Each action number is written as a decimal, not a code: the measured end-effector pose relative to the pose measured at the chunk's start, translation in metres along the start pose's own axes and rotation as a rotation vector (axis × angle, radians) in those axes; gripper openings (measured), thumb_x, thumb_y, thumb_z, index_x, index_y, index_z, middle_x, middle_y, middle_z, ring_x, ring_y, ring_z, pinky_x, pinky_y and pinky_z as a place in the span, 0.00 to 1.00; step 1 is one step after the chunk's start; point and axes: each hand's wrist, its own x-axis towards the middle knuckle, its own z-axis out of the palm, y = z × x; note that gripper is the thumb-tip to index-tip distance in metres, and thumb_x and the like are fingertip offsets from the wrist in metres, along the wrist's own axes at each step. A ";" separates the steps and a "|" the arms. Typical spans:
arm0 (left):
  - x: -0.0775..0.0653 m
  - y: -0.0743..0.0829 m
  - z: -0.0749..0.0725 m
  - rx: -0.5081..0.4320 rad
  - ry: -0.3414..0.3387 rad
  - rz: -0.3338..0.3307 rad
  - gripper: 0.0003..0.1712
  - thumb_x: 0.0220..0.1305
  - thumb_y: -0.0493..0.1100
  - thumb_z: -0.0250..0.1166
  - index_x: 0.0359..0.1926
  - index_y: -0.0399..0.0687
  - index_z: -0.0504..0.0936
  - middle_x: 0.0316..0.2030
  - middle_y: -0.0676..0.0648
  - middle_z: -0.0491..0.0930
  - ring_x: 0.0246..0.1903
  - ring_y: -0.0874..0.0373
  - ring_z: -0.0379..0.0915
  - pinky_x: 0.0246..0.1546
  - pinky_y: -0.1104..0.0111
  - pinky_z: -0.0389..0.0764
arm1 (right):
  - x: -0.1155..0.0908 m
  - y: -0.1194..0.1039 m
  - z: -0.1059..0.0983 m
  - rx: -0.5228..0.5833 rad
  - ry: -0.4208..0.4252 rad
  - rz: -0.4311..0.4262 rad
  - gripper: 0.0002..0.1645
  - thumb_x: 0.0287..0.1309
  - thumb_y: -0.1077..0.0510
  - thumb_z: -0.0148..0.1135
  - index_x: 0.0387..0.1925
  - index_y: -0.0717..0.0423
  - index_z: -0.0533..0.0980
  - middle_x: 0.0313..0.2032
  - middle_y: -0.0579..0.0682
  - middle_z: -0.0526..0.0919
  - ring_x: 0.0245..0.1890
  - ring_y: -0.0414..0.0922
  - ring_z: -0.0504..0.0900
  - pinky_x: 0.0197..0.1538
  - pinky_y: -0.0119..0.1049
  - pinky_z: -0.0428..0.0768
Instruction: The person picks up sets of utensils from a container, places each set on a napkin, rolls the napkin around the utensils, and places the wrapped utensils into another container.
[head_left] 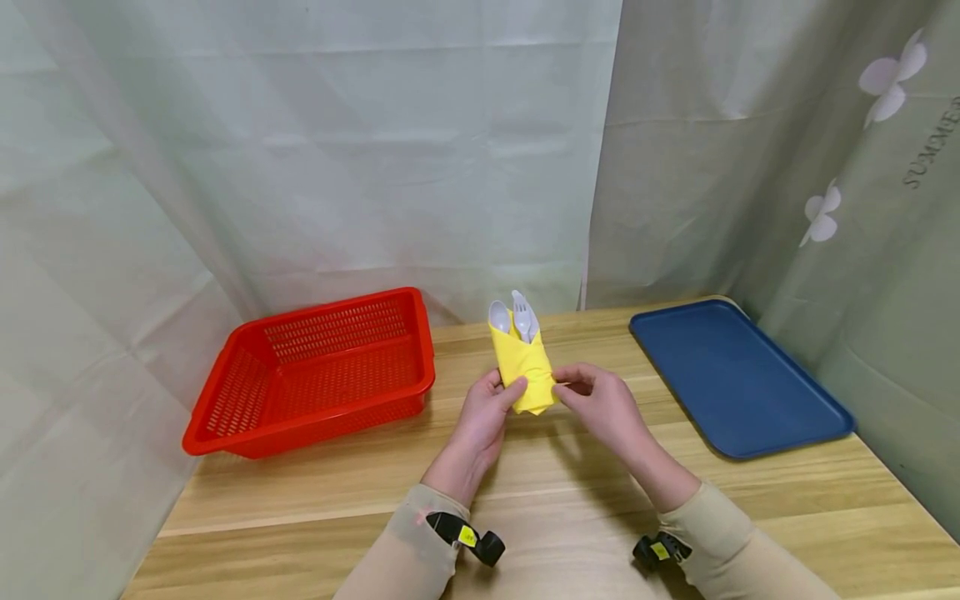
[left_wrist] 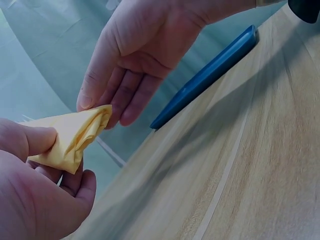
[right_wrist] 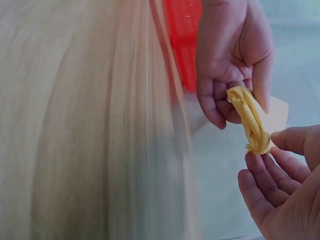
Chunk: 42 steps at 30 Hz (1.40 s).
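A yellow paper napkin [head_left: 528,367] is wrapped in a slim pocket round white plastic cutlery, held up over the table. A spoon [head_left: 499,317] and a fork [head_left: 522,310] stick out of its top, and another white piece overlaps the fork. My left hand [head_left: 482,414] grips the bundle from its left side, thumb across the front and fingers behind. At the lower right edge, my right hand [head_left: 606,407] pinches the napkin between thumb and fingertips. The folded bottom end of the napkin [right_wrist: 250,122] faces the right wrist camera.
A red perforated plastic basket [head_left: 315,427] stands on the left of the wooden table [head_left: 555,517]. On the right lies a blue tray [head_left: 738,379]. Pale curtains [head_left: 420,150] hang close behind the table and along both sides.
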 end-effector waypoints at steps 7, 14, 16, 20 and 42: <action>0.000 0.000 0.001 -0.051 -0.021 -0.001 0.21 0.80 0.34 0.65 0.68 0.28 0.79 0.54 0.42 0.90 0.45 0.61 0.84 0.49 0.70 0.80 | 0.001 0.001 0.000 0.126 -0.009 0.039 0.14 0.71 0.59 0.76 0.54 0.59 0.87 0.48 0.52 0.91 0.49 0.50 0.87 0.48 0.34 0.85; -0.001 0.000 0.002 -0.062 -0.036 0.003 0.21 0.80 0.35 0.65 0.67 0.28 0.78 0.53 0.42 0.90 0.45 0.61 0.85 0.50 0.70 0.81 | 0.002 0.001 0.000 0.205 -0.017 0.061 0.15 0.70 0.62 0.76 0.54 0.63 0.85 0.48 0.55 0.91 0.49 0.50 0.88 0.48 0.28 0.85; -0.001 0.000 0.002 -0.060 -0.040 0.003 0.21 0.80 0.35 0.65 0.67 0.28 0.78 0.53 0.42 0.90 0.45 0.61 0.85 0.50 0.70 0.81 | 0.002 0.001 0.001 0.219 -0.017 0.063 0.15 0.69 0.63 0.77 0.54 0.63 0.84 0.48 0.56 0.90 0.48 0.50 0.88 0.48 0.28 0.85; -0.001 0.000 0.002 -0.055 -0.049 0.003 0.21 0.80 0.35 0.66 0.67 0.28 0.78 0.53 0.42 0.90 0.45 0.61 0.85 0.51 0.69 0.81 | 0.001 0.000 0.000 0.248 -0.015 0.071 0.16 0.69 0.63 0.77 0.53 0.65 0.83 0.48 0.58 0.89 0.47 0.50 0.86 0.46 0.27 0.84; 0.000 -0.003 0.003 -0.019 -0.032 0.010 0.23 0.78 0.37 0.70 0.68 0.33 0.81 0.54 0.45 0.89 0.49 0.60 0.84 0.51 0.69 0.82 | 0.000 -0.002 0.001 0.358 -0.021 0.109 0.14 0.68 0.67 0.76 0.52 0.66 0.81 0.46 0.57 0.87 0.45 0.49 0.82 0.45 0.27 0.84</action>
